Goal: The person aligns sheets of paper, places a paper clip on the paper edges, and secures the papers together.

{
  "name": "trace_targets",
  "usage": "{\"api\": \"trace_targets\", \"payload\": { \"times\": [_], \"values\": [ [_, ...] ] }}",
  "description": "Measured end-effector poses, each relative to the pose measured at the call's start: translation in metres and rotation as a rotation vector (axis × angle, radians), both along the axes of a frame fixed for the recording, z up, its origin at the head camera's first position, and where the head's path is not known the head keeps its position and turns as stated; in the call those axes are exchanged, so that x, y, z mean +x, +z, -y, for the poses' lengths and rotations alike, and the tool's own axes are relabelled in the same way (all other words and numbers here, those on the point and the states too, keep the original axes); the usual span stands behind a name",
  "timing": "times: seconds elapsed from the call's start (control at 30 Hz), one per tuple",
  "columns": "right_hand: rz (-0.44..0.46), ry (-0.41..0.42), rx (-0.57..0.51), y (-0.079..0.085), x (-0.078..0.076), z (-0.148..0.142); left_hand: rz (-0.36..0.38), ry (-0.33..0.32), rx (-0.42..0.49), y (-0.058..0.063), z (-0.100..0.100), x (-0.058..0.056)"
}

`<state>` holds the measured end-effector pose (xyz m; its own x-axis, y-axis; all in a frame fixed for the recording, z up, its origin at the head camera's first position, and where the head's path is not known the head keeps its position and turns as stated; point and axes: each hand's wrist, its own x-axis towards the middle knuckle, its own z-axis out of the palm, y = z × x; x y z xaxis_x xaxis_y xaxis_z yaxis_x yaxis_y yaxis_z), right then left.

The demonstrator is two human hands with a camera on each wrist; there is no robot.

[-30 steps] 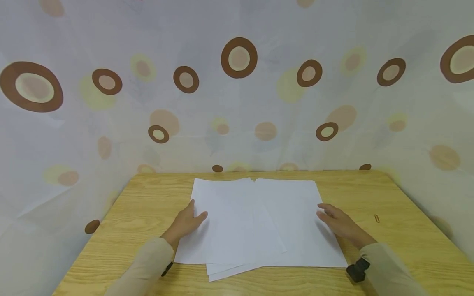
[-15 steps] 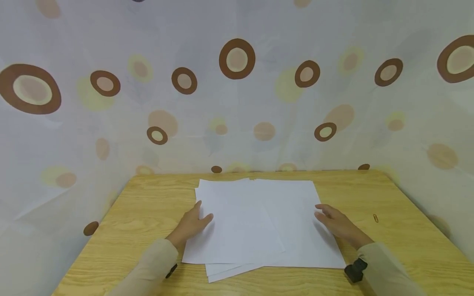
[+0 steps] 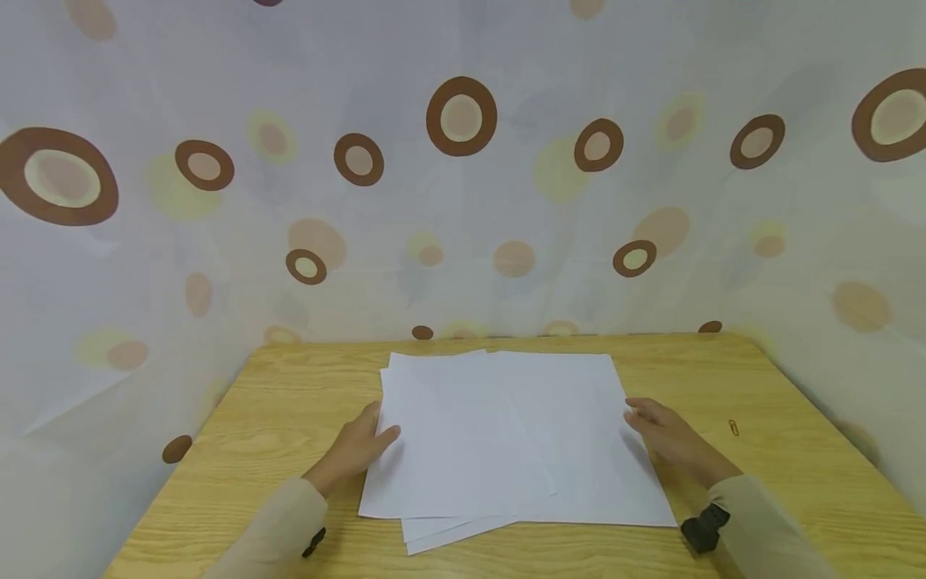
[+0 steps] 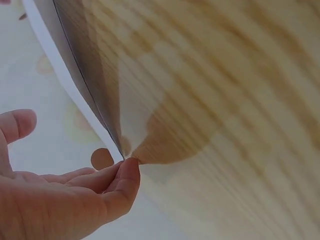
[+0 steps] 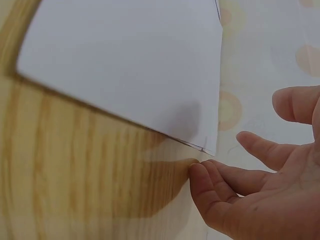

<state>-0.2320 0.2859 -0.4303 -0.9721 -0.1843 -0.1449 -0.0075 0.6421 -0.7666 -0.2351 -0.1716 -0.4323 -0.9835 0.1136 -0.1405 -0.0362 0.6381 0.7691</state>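
Observation:
Several overlapping white sheets of paper (image 3: 463, 442) lie loosely fanned on the wooden table. My left hand (image 3: 353, 450) is at the left edge of the sheets. In the left wrist view its fingertips touch the paper edge (image 4: 80, 95) low at the tabletop, with the thumb held apart. Beside the right edge, my right hand (image 3: 669, 438) rests with relaxed fingers. The right wrist view shows those fingertips (image 5: 197, 172) on the table just short of the paper's edge (image 5: 125, 122), thumb raised. Neither hand grips a sheet.
A small orange paper clip (image 3: 734, 428) lies on the table (image 3: 781, 482) to the right of my right hand. Behind and at both sides hangs a pale curtain (image 3: 463, 201) patterned with brown rings and dots.
The left hand pushed the top sheets' left edge rightward, then drew back left to the edge of a sheet beneath. The right hand has shifted slightly outward.

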Motion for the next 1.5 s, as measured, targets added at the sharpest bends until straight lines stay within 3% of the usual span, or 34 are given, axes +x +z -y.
{"api": "trace_targets", "payload": {
  "times": [0.37,0.97,1.27,1.5],
  "values": [
    [0.051,-0.008,-0.043,-0.002,-0.006,0.002,0.022,0.001,-0.021,-0.001,-0.004,-0.002],
    [0.035,0.014,-0.082,0.0,-0.003,0.012,-0.018,-0.056,-0.052,-0.001,-0.02,-0.003],
    [0.039,0.013,-0.098,0.001,-0.001,0.011,-0.008,-0.028,-0.043,-0.001,-0.019,-0.002],
    [0.049,0.013,-0.104,0.001,-0.002,0.008,-0.011,-0.054,-0.04,0.0,-0.022,-0.002]
  ]
}}
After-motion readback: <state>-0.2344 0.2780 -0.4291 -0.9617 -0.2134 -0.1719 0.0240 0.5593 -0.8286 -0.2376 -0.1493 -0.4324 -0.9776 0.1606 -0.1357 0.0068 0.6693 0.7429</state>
